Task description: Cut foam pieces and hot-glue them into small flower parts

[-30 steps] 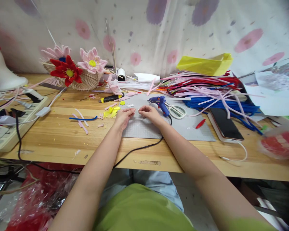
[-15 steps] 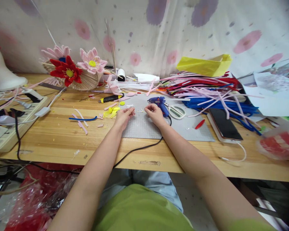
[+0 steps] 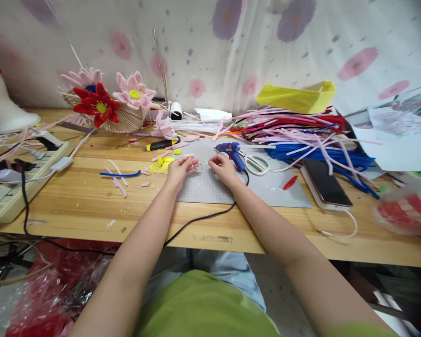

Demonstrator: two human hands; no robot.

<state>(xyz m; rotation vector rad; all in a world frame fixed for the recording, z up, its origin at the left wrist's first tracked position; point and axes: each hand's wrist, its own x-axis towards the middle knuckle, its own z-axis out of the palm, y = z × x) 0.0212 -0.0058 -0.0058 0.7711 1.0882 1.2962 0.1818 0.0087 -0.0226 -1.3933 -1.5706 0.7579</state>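
Note:
My left hand point(image 3: 181, 170) is closed in a pinch above the left part of the grey cutting mat point(image 3: 210, 189), with a thin white strand point(image 3: 192, 164) between thumb and fingertips. Facing it, my right hand point(image 3: 223, 168) has its thumb and finger pressed together by some small white bits point(image 3: 204, 163); whatever they grip is too small to make out. Just behind the right hand lies a blue glue gun point(image 3: 231, 150), beside scissors point(image 3: 255, 164) with pale handles. Yellow fuzzy pieces point(image 3: 161, 164) sit left of the left hand.
A power strip point(image 3: 28, 182) stands at the left, and fuzzy flowers point(image 3: 100, 106) sit at the back. Coloured pipe cleaners point(image 3: 294, 133) are heaped at back right. A phone point(image 3: 326, 182) lies right of the mat. The glue gun's black cord point(image 3: 196, 219) crosses the front.
My right hand has moved slightly left and down toward the small white bits, its fingertips closer to them. The left hand has turned a little, and the white strand shows more.

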